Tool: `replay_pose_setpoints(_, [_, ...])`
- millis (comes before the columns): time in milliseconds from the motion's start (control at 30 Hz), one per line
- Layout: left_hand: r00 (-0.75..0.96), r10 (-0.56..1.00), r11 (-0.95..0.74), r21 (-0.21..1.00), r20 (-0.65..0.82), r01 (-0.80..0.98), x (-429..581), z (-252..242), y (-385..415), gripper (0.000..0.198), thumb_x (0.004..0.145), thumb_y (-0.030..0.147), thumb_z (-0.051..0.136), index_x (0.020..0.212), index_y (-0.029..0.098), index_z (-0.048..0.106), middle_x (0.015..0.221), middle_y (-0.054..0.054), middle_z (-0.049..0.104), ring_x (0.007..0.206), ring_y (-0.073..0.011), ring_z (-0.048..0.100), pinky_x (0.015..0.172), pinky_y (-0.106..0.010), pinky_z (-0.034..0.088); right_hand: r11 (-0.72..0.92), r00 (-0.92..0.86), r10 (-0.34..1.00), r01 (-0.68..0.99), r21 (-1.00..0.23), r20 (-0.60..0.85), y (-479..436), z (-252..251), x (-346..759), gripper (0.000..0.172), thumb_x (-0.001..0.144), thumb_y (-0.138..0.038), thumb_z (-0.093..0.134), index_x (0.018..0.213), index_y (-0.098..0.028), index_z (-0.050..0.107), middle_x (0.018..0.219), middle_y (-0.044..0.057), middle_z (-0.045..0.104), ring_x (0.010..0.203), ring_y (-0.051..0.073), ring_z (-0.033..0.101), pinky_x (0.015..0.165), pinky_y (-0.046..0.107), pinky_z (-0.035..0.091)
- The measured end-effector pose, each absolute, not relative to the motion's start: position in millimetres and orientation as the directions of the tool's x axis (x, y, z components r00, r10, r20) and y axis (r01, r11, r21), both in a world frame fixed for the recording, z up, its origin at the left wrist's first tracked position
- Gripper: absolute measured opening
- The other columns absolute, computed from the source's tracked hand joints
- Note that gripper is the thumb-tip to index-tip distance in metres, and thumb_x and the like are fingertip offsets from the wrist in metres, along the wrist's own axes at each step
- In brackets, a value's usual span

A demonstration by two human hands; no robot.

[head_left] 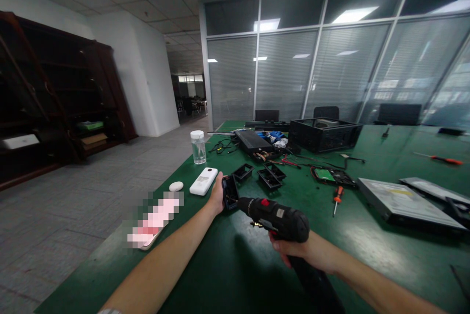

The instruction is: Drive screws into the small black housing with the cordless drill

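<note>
My right hand [290,248] is wrapped round the grip of a black cordless drill [282,218] with a red button on top. The drill's nose points left, at a small black box-shaped plastic part [230,190]. My left hand [217,195] grips that part by its left side and holds it tilted, its hollow face turned toward the drill. Whether the bit touches it I cannot tell. Just beyond lie similar black frames [271,178] and another black frame [243,172] on the green table [220,265].
Left of my hand are a white device [203,181], a round white case [176,186], a blurred pink item [157,221] and a lidded clear jar [199,148]. Farther back stands a black computer case [325,135]. An orange screwdriver [338,196] and an optical drive [407,206] lie right.
</note>
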State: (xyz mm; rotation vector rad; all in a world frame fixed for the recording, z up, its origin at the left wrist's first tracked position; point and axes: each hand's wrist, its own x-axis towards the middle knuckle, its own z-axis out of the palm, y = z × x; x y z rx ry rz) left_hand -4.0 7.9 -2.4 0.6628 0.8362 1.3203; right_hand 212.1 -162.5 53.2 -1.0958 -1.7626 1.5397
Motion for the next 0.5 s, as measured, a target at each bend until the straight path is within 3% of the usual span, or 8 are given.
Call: replay_pose_setpoints(500, [0.044,0.992,0.122,0.828,-0.117,-0.548,-4.2,-2.5,8.1,0.045,0.072,0.062,0.053,0.086,0.020,0.057,0.067,-0.001,0.062,0.054,-0.0167,0.059,0.057,-0.031,0.049,0.036,-0.537,0.839,0.213,-0.976,-0.086,-164.1,57.3,210.8,0.020,0.077,-0.033,0.063,0.081,-0.016,0.053,0.060,-0.005,0.052,0.052,0.011,0.050,0.054,0.023,0.038])
